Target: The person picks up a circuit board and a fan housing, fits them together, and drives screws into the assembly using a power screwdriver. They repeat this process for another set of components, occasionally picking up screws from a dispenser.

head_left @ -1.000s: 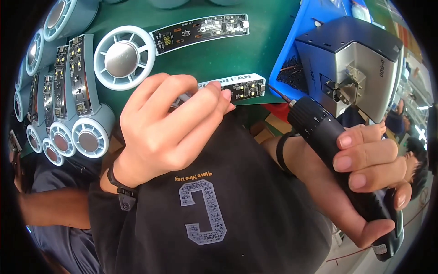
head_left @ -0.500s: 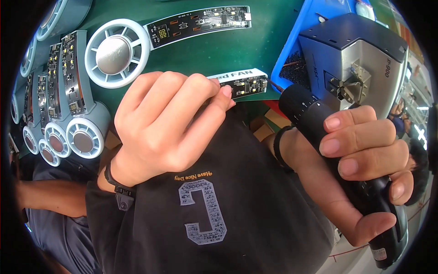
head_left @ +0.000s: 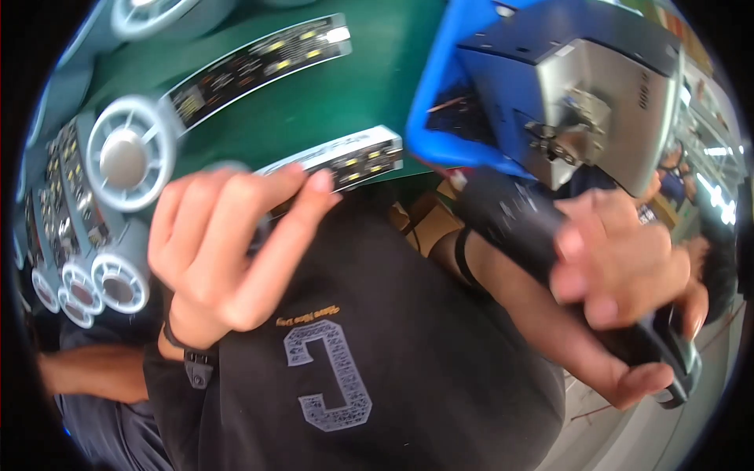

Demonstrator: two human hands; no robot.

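Note:
My left hand (head_left: pixel 228 251) is closed on a light-blue handheld fan, thumb and forefinger pinching its handle. The fan's bare black circuit board (head_left: pixel 365 165), with small yellow-white parts, points right from the fingers beside a white printed side wall. Most of the fan's round head is hidden under the hand. In my right hand (head_left: pixel 620 259) is a black electric screwdriver (head_left: pixel 506 224), fingers wrapped round its body. Its thin bit, blurred by motion, points up-left, a little right of the board's end and apart from it, near the blue tray's lower edge.
A silver and black screw feeder (head_left: pixel 613 110) stands at the right by a blue tray (head_left: pixel 420 129) holding dark small pieces. Another open fan (head_left: pixel 126 153) lies on the green mat (head_left: pixel 385 55). Several more fans (head_left: pixel 118 282) are stacked left. Another person's arm (head_left: pixel 94 373) shows lower left.
The whole view has shifted, so the bench things sit further left. Relative to the circuit board, the screwdriver has moved rightward, away from its end. The left hand keeps its hold on the fan.

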